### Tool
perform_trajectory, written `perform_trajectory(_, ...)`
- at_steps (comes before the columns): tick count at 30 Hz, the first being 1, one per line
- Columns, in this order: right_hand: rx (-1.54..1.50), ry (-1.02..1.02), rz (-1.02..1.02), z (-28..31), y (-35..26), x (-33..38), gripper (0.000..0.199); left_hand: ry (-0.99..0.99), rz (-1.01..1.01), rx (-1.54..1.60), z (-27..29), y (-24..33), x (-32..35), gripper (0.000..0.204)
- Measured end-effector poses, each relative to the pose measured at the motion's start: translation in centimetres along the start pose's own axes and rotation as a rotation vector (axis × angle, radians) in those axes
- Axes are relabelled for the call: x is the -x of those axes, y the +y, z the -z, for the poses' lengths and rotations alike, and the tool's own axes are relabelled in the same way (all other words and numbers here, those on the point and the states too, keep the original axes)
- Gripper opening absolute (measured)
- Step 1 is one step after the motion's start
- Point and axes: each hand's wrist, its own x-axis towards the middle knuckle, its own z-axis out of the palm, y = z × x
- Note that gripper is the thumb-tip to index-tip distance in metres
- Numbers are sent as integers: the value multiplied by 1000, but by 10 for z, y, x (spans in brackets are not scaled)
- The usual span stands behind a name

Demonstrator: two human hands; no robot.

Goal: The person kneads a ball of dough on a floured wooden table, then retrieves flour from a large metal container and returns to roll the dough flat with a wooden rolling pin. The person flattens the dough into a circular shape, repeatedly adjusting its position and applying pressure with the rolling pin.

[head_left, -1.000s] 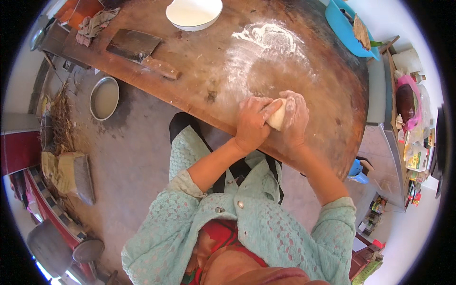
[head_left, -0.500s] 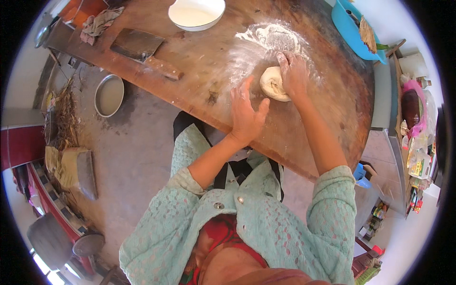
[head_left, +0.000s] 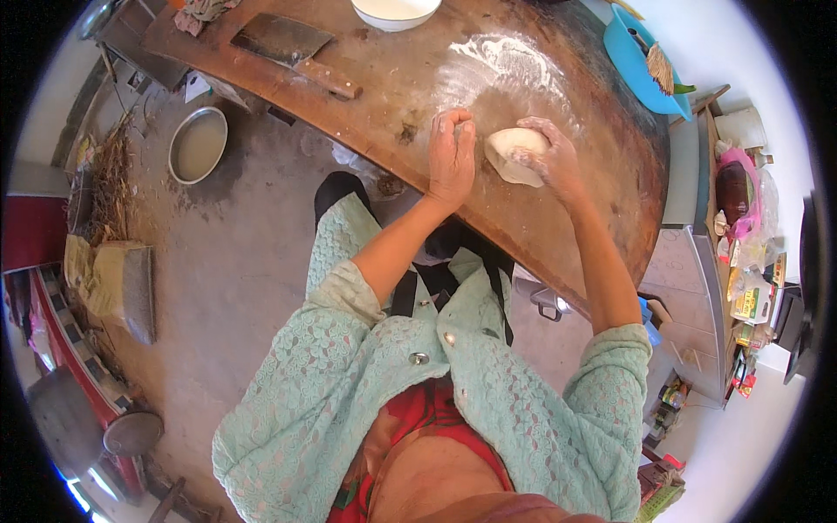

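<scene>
A pale lump of dough is tilted up on its edge above the brown wooden table. Gripping its right side is my right hand, fingers wrapped over the top and the thumb pressed against its face. My left hand is a little to the left of the dough, not touching it; its fingers are stretched out and it holds nothing. Beyond both hands, a patch of white flour is spread over the tabletop.
A cleaver with a wooden handle lies at the table's left, near a white bowl at the far edge. At the back right stands a blue basin with a brush in it. A metal basin sits on the floor.
My right hand has taken hold of the dough and tipped it up from lying flat. The fingers of my left hand have drawn closer together. The whole view has shifted slightly.
</scene>
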Motion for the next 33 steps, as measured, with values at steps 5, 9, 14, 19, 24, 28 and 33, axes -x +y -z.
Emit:
perform_trajectory(5, -4, -45, -71, 23, -13, 61, 56, 39, 75, 102, 0, -1, 3, 24)
perform_trajectory(9, -118, -174, -169, 26, -22, 90, 56, 25, 132, 107, 1, 5, 1, 24)
perform_trajectory(14, -1, -189, -15, 4, -3, 60, 51, 23, 122, 160, -4, -5, 3, 24)
perform_trajectory(19, 130, -18, 159, -38, 10, -32, 47, -18, 211, 251, -8, -8, 1, 32)
perform_trajectory(24, -249, 102, -94, -2, -40, -19, 58, -48, 10, -97, -3, -3, -4, 49)
perform_trajectory(28, -94, 167, -53, 75, -19, 47, 56, -46, 50, -28, -8, -8, -1, 58)
perform_trajectory(33, 384, 232, -74, 58, 41, 144, 55, 14, -91, -137, -6, -1, 1, 58)
